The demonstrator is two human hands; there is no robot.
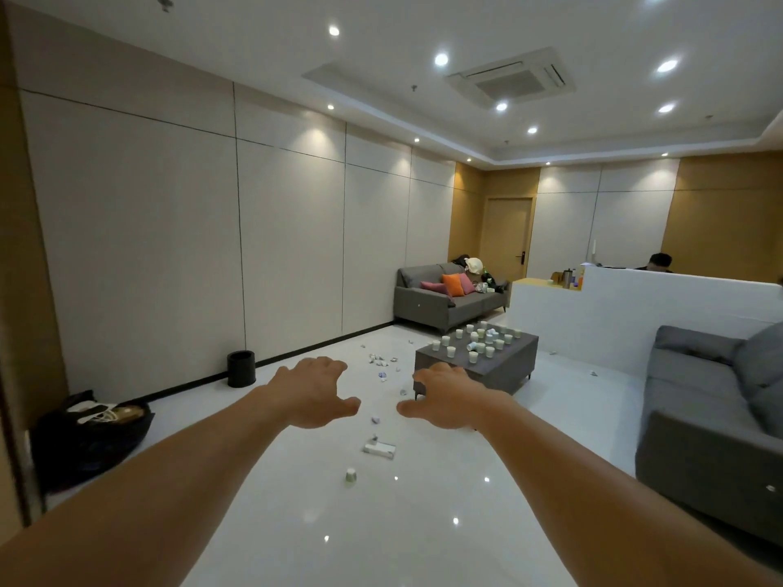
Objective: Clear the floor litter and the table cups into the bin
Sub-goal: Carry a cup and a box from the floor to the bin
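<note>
Both arms are stretched out ahead of me at chest height. My left hand (315, 391) and my right hand (445, 398) are open, fingers spread, holding nothing. Beyond them a low grey table (500, 370) carries several pale paper cups (481, 343), some tipped over. Crumpled litter (381, 366) is scattered on the white floor left of the table. Nearer to me lie a flat white box (379, 450) and one upturned cup (350, 476). A black round bin (241, 369) stands by the left wall.
A grey sofa (712, 421) runs along my right, and another (445, 300) with cushions stands at the back. A black bag (91, 438) lies by the left wall. A white counter (635, 307) has a person seated behind it.
</note>
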